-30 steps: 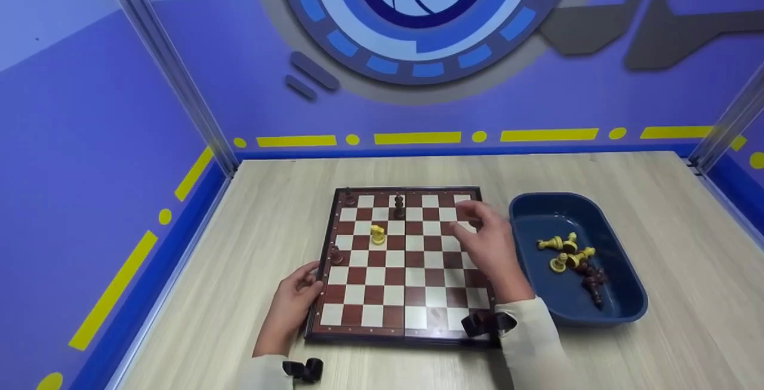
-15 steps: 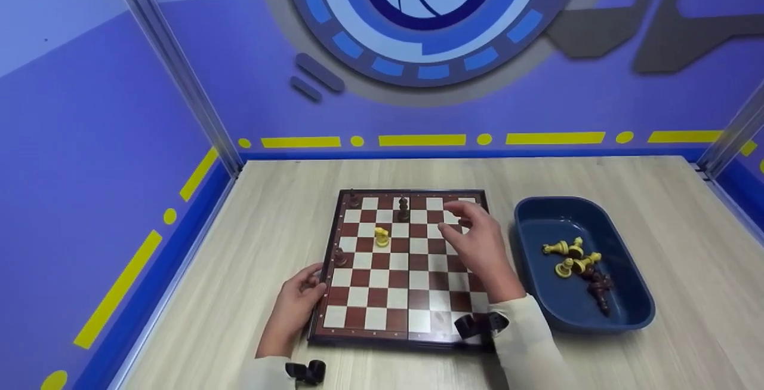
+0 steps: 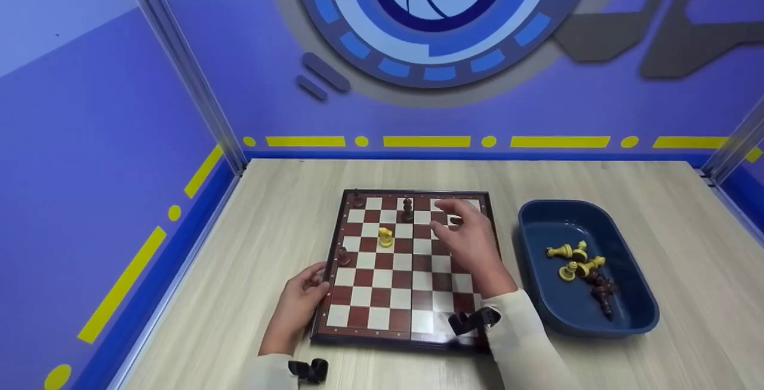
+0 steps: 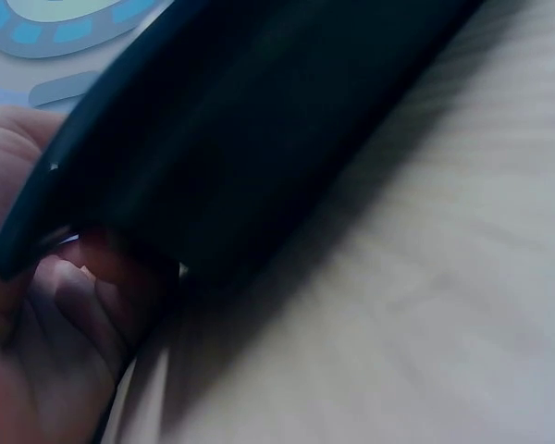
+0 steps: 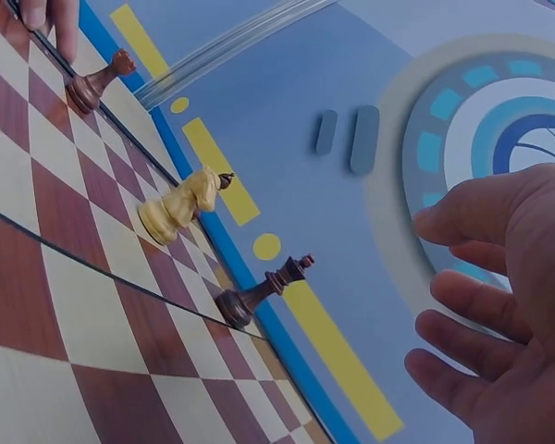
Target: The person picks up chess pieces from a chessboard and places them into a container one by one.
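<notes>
My left hand (image 3: pixel 296 300) grips the left edge of the chessboard (image 3: pixel 381 298), with fingers tucked at the board's underside in the left wrist view. Over the right half of the board hovers my right hand (image 3: pixel 471 240), thumb and fingers spread, nothing between them. A yellow knight (image 3: pixel 385 237) stands left of the board's middle fold. Behind it is a tall dark king (image 3: pixel 407 209), close to the right fingertips in the head view. One dark piece (image 3: pixel 358 200) occupies the far left corner; another dark piece (image 3: pixel 344 256) stands near the left edge, close to my left hand.
To the right of the board sits a blue tray (image 3: pixel 561 306) with several yellow pieces (image 3: pixel 570 270) and dark pieces (image 3: pixel 604 294) lying in it. Wood-grain table (image 3: pixel 268 211) surrounds both. Blue panel walls (image 3: pixel 430 115) rise at the back and sides.
My right hand has moved left across the board, away from the tray, fingers still spread. The left hand stays at the board's edge. The head view has shifted slightly.
</notes>
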`<state>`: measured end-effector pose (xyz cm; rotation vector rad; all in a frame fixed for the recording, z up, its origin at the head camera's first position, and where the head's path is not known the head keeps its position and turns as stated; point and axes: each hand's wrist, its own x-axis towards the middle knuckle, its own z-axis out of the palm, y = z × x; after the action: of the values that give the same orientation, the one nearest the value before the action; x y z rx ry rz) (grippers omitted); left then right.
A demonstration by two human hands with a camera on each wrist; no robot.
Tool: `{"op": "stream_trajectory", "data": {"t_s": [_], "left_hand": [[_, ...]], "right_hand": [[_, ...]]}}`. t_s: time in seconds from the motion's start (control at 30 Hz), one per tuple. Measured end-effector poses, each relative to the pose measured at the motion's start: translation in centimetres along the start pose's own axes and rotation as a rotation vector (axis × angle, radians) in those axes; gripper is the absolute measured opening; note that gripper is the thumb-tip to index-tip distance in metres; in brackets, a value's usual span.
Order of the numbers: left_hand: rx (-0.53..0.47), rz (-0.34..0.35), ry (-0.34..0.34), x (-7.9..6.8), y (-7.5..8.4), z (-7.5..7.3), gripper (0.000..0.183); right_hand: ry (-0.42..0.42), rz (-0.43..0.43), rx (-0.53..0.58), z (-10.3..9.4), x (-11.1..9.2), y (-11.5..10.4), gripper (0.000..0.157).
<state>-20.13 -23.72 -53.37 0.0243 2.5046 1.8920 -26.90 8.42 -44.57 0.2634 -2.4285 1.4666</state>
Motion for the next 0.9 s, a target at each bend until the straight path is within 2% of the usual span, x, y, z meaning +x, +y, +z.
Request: {"op": "stream_trajectory", "data": {"t_s": [0.17,0.47,0.63,0.9], "left_hand": [[-0.005,0.013,-0.002,-0.1,0.0,-0.1,0.047],[-0.054,0.008,-0.001,-0.1,0.0,0.0,0.047],[-0.042,0.011,0.007,-0.1,0.0,0.0,0.047],[-0.072,-0.037,-0.004,-0.1,0.3,0.2,0.047]], "right_hand": [[-0.018,-0.007,0.028,0.8,0.3,-0.4,0.034],[-0.09,0.027,0.0,2.5,0.5,-1.2,0.031],[-0.138,0.042,0.041,3.5,0.6,-1.2,0.032],[-0.179,0.077,0.062,5.1,1.0,-1.1,0.032]]}}
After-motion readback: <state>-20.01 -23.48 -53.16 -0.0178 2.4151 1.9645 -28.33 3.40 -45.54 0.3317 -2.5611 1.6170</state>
